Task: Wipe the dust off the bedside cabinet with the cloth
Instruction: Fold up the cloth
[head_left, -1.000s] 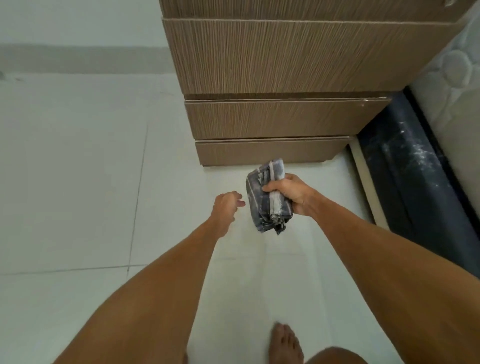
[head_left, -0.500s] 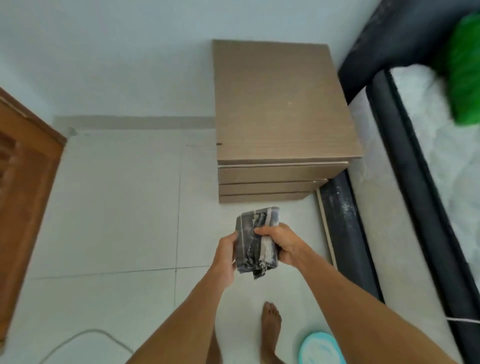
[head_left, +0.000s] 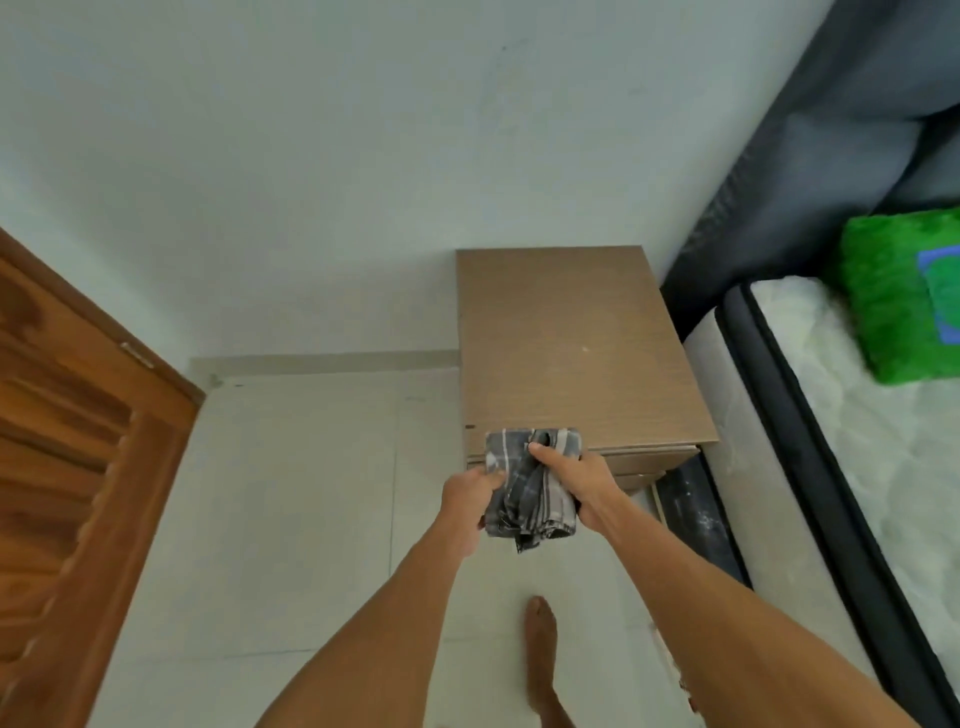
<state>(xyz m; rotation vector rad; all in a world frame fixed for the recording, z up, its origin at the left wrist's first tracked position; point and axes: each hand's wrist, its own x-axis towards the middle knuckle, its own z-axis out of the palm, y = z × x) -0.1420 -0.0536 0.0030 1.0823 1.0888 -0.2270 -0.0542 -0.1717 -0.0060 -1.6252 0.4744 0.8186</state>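
Observation:
The bedside cabinet (head_left: 571, 353) is light brown wood with drawers, standing against the wall beside the bed; its flat top is bare with faint specks. A bunched grey checked cloth (head_left: 530, 483) hangs in front of the cabinet's near edge, above the floor. My left hand (head_left: 467, 493) grips its left side and my right hand (head_left: 576, 483) grips its right side, thumb on top. The cloth hides part of the drawer fronts.
A bed with a white mattress (head_left: 852, 415), dark frame and padded headboard (head_left: 810, 156) stands right of the cabinet, with a green cushion (head_left: 898, 301) on it. A wooden door (head_left: 67, 467) is at left. My bare foot (head_left: 540, 654) stands on pale floor tiles (head_left: 311, 493).
My view has risen from the drawer fronts to the cabinet's top. My left hand came over and took hold of the cloth, which was in my right hand alone; the cloth now sits nearer the cabinet's edge.

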